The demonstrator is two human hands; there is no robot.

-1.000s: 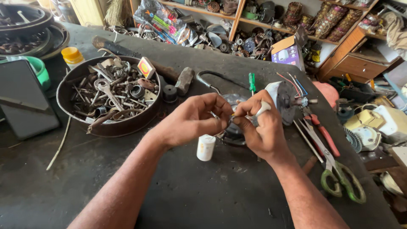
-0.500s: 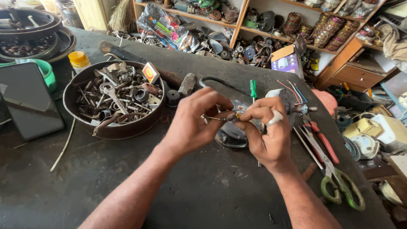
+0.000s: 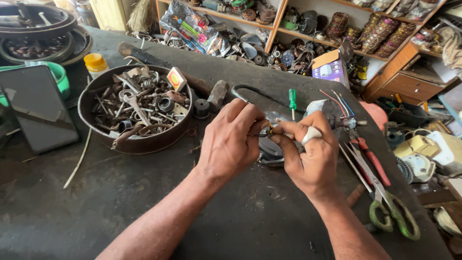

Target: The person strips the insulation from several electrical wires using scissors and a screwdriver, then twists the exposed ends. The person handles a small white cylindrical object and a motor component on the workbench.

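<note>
A: What are the hands doing?

B: Both meet over the middle of the dark workbench. The left hand is curled, its fingertips pinched on a small metal part with a touch of yellow. The right hand pinches the same part from the other side, so thumbs and forefingers nearly touch.

A: Anything else in the right hand?

B: A small white cylinder is tucked under its bent fingers, clamped against the palm.

A: Where exactly is the part?

B: Held up between the two hands, above a round dark metal piece lying on the bench just beneath them. What the part is I cannot tell; it is too small.

A: And around them?

B: To the left, a round pan full of spanners, bolts and springs. Just behind the hands, a green-handled screwdriver and a looped black cable. To the right, red-handled pliers and green-handled scissors lie side by side. A dark tablet leans at the far left, with a yellow-capped jar behind the pan
</note>
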